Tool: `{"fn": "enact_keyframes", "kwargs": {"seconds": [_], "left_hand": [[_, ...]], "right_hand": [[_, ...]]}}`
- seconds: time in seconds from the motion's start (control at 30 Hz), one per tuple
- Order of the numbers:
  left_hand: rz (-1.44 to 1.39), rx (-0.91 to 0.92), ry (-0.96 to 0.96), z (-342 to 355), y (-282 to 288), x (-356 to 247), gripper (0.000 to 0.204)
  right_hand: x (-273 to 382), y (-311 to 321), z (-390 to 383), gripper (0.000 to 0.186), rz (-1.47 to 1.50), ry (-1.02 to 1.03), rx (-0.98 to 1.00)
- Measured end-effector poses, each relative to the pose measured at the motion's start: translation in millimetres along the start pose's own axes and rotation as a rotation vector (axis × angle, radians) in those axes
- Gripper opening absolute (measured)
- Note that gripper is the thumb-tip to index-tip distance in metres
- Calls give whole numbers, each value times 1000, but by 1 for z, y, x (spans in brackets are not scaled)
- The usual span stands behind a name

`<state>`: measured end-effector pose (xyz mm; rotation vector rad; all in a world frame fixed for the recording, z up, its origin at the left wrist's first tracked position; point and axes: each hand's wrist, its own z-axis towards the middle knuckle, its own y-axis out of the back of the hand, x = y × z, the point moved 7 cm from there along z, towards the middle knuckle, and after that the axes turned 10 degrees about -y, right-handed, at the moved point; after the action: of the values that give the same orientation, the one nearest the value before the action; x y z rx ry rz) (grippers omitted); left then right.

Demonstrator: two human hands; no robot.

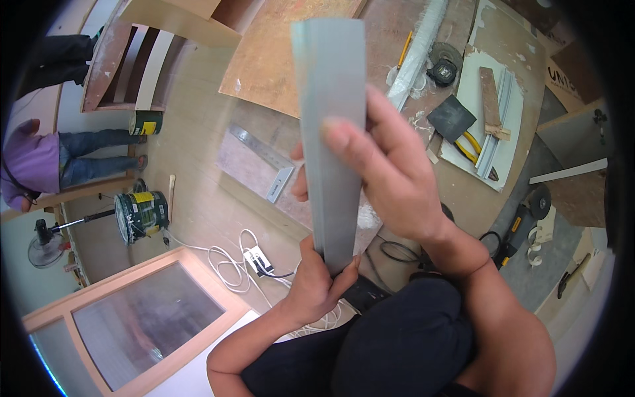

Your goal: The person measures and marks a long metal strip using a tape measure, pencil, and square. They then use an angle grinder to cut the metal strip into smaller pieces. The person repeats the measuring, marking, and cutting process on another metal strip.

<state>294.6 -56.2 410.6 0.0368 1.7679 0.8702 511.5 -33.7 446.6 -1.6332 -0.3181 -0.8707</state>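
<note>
Two-handed and closed, the grip has a long grey strip [340, 86]: the right hand [400, 165] wraps its middle, thumb across the face, and the left hand [312, 284] clasps the near end, two holds that probably steady its length. It is raised above a brown floor [198, 152] where a metal square [282, 184] lies on a pinkish board [238, 169]. I also see a green bucket [147, 221], a white socket box [256, 260] and, farther off, someone in a purple top [53, 155].

Right fingers [389, 122] partly behind grey strip [336, 83]
</note>
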Motion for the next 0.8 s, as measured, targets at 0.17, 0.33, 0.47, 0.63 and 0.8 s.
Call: {"fn": "enact_keyframes", "kwargs": {"seconds": [0.17, 0.33, 0.47, 0.63, 0.8], "left_hand": [[-73, -3, 21, 1, -5, 23, 71], [-35, 118, -9, 41, -33, 66, 58], [-194, 109, 78, 71, -62, 107, 65], [-242, 28, 210, 137, -79, 146, 84], [425, -71, -418, 276, -91, 196, 70]], "right_hand": [[-18, 7, -1, 53, -64, 76, -66], [-49, 62, 28, 51, -139, -132, -199], [-60, 131, 46, 68, -247, -260, -210], [-79, 251, -10, 75, -813, 7, -423], [-46, 410, -198, 48, -1309, -42, -987]]}}
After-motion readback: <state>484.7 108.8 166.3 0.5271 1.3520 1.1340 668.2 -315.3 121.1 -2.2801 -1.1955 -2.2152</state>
